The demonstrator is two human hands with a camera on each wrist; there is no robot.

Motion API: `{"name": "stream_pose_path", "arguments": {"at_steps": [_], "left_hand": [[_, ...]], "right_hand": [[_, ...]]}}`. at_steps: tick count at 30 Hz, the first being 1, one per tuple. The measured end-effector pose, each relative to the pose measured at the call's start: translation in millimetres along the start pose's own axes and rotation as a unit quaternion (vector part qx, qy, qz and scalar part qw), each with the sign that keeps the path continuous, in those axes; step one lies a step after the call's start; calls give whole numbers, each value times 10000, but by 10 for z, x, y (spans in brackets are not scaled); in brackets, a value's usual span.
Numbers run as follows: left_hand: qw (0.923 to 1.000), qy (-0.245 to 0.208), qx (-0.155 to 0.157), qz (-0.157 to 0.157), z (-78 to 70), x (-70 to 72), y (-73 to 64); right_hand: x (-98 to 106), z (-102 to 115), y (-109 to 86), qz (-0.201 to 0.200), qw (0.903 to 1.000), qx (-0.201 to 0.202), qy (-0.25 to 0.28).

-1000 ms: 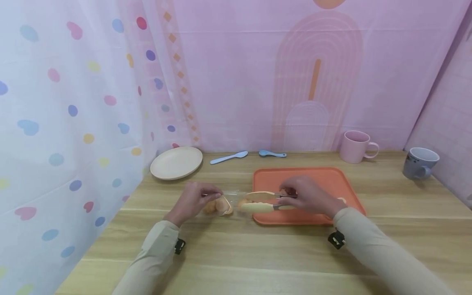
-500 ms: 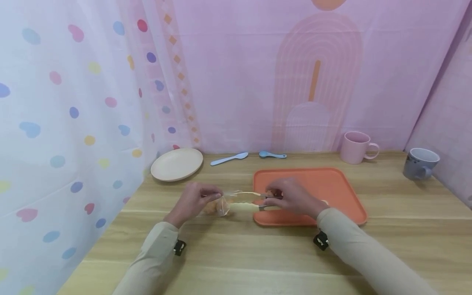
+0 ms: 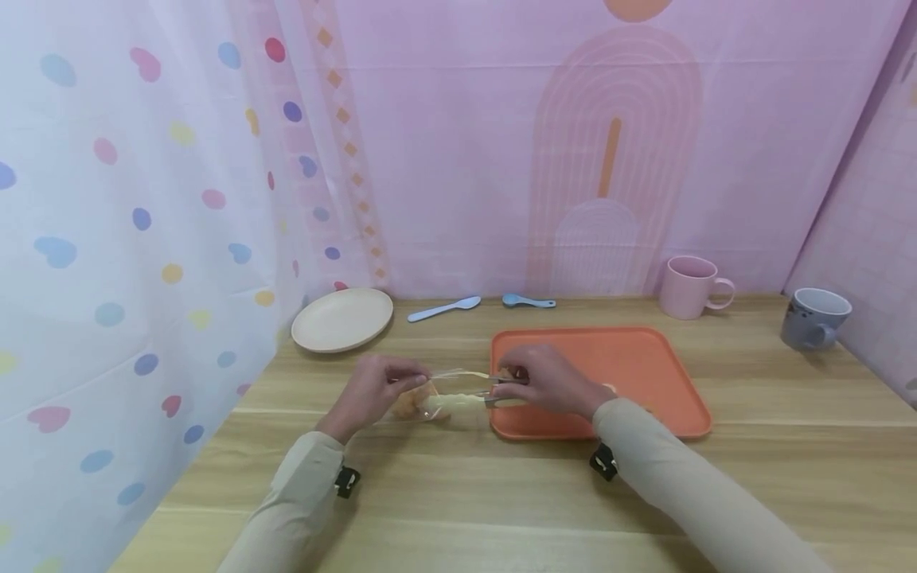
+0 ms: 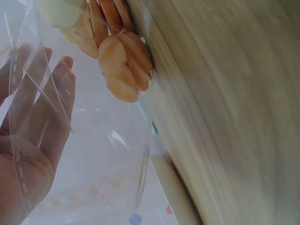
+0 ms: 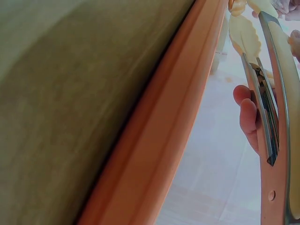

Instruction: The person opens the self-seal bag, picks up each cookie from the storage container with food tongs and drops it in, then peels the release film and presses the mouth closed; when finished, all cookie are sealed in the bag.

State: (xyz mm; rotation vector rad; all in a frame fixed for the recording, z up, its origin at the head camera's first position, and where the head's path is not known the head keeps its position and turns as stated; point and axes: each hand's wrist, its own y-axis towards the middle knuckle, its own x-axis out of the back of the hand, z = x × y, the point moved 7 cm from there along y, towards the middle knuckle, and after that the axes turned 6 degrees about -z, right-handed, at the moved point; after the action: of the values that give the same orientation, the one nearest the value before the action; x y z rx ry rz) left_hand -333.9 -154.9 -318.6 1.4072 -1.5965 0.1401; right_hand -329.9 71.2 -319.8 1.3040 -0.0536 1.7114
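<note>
My left hand [image 3: 365,394] pinches the upper rim of a clear plastic bag [image 4: 101,124] between thumb and index finger. Several golden-brown bread pieces [image 4: 124,68] lie low in the bag, near the tabletop. In the right wrist view, tongs [image 5: 283,108] with metal arms and cream-coloured scalloped tips are gripped by my right hand [image 3: 548,382]. The tong tips are spread apart and reach into the mouth of the bag, close to the bread. From the head view, the right hand is over the left part of an orange tray [image 3: 602,350]. The left hand partly covers the bread.
A cream plate [image 3: 342,320] stands at the back left. Beside it lie a long pale-blue spoon [image 3: 444,309] and a short blue spoon [image 3: 528,301]. Toward the right are a pink mug [image 3: 686,288] and a grey mug [image 3: 813,318]. Curtains border the wooden table [image 3: 458,509].
My right hand has moved left with the tongs, bringing their tips from the bag's mouth deeper inside. The left hand keeps its hold on the bag, nearly still.
</note>
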Motion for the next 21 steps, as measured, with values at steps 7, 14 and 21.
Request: {"name": "stream_pose_path", "arguments": {"at_steps": [7, 14, 21], "left_hand": [[9998, 85, -146, -57, 11, 15, -9], [9996, 142, -239, -17, 8, -9, -2], [9999, 95, -103, 28, 29, -8, -17]], "right_hand": [[106, -82, -128, 23, 9996, -153, 230], [460, -236, -424, -32, 9989, -466, -29], [970, -381, -802, -296, 9982, -196, -490]]}}
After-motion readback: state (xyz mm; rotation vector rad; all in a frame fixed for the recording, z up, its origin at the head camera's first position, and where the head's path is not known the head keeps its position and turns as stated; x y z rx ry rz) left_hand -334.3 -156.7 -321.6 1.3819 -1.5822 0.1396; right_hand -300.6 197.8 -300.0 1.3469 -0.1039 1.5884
